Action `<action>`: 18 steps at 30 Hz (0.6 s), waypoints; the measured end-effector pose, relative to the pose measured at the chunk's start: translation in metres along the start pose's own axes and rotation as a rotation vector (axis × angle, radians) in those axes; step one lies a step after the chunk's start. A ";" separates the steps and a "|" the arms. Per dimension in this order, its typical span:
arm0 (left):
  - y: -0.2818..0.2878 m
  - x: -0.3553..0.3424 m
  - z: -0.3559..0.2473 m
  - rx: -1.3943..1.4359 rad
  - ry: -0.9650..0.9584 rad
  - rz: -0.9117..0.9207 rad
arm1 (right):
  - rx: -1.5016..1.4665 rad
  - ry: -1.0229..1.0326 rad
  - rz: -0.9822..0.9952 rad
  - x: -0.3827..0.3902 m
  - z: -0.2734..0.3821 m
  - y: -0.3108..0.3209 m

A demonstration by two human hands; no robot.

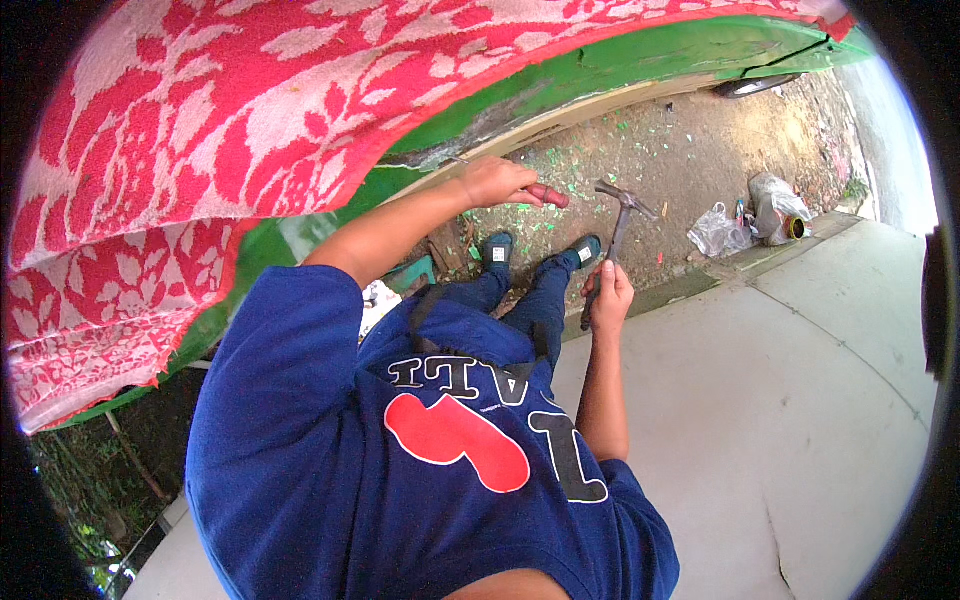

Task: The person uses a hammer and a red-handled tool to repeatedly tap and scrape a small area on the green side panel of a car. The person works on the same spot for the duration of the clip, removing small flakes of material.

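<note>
My left hand (495,182) is closed round a tool with a worn red handle (548,195). The handle's end points right, and a thin metal part shows on the other side of the hand, against the edge of a green painted panel (590,75). Whether it is a chisel or a screwdriver I cannot tell. In my right hand (610,298) is a hammer (622,222), gripped low on its dark handle. The hammer's head is up, a short way right of the red handle and apart from it.
A red and pink leaf-patterned cloth (250,110) drapes over the panel. Green paint chips litter the dirt ground (640,150) around my shoes (497,250). Plastic bags (775,205) and a yellow-rimmed can (795,228) lie by the concrete slab (720,370). A wheel (757,87) shows far right.
</note>
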State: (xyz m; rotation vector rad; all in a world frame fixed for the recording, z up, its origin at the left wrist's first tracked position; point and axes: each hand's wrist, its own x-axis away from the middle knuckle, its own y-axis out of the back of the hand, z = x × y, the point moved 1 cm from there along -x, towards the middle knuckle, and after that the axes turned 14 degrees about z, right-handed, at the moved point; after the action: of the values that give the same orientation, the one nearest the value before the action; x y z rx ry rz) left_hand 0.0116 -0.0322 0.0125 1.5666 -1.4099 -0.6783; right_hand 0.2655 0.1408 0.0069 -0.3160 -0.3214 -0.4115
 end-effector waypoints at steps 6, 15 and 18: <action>0.001 0.009 -0.004 -0.035 -0.107 0.016 | 0.010 -0.077 0.027 0.005 -0.002 0.004; 0.003 0.007 0.007 0.015 -0.123 0.009 | -0.260 -0.107 0.050 0.049 -0.003 -0.035; 0.003 0.007 0.007 0.013 -0.107 -0.001 | -0.116 -0.177 0.104 0.045 -0.012 -0.039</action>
State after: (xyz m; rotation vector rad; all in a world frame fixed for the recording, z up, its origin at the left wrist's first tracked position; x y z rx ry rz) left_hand 0.0057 -0.0407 0.0128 1.5608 -1.4951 -0.7649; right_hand 0.2904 0.0870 0.0213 -0.4818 -0.4530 -0.3005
